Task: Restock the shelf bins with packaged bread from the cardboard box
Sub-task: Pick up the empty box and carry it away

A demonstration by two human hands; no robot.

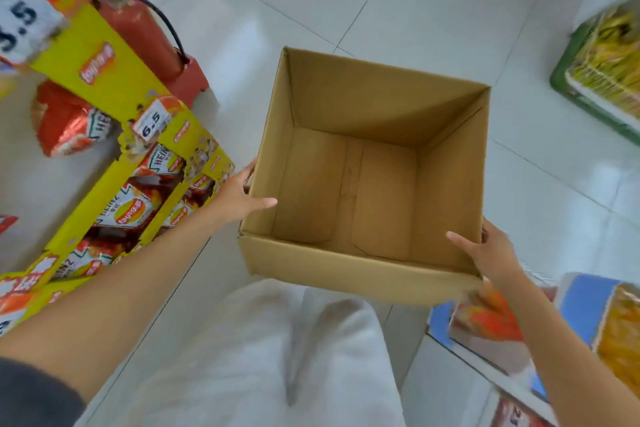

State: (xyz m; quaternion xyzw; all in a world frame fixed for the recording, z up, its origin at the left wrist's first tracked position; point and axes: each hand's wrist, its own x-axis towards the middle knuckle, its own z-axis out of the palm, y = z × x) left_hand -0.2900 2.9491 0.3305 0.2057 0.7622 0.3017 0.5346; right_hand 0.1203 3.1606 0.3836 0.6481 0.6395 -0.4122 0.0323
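The cardboard box [363, 104] is held in the middle of the frame, open side up, its bare brown bottom exposed. Its left wall is gripped by the left hand [239, 194] and its right wall, near the lower right corner, by the right hand [491, 253] — each thumb laid inside the rim, fingers outside. White tiled floor [277, 10] is seen around it; a yellow snack display [104, 73] stands at the left.
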